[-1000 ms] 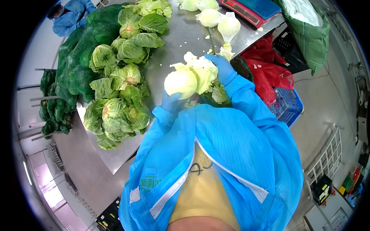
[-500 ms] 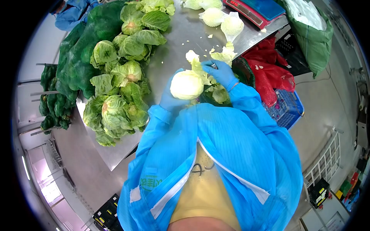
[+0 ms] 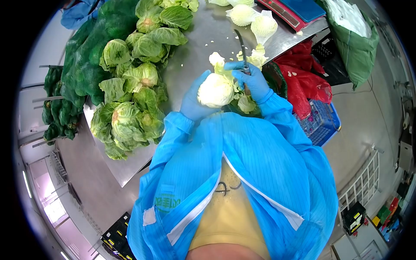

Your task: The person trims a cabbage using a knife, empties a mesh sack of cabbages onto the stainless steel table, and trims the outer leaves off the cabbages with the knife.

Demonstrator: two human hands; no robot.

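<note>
My left hand (image 3: 195, 97), in a blue glove, cups a pale peeled cabbage (image 3: 215, 90) from its left side. Just right of it, my right hand (image 3: 252, 81) is closed round the handle of a knife (image 3: 242, 48), whose dark curved blade points up toward the far side of the table. Pale trimmed leaves (image 3: 257, 57) lie beyond my right hand. Loose green leaves (image 3: 246, 104) show below it, near my sleeve. Leafy green cabbages (image 3: 129, 123) are heaped at the left of the metal table (image 3: 203, 39).
Green net sacks (image 3: 82, 60) stand behind the heap. Net-wrapped cabbages (image 3: 263, 28) and a red scale (image 3: 288, 15) are at the far side. Red nets (image 3: 299, 84), a blue crate (image 3: 319, 123) and a green sack (image 3: 355, 47) stand right. Part of a person's blue sleeve (image 3: 80, 14) shows at upper left.
The peeled cabbage has moved slightly right and turned in my left hand. My right hand has let go of the leaves and holds the knife upright, its blade now visible.
</note>
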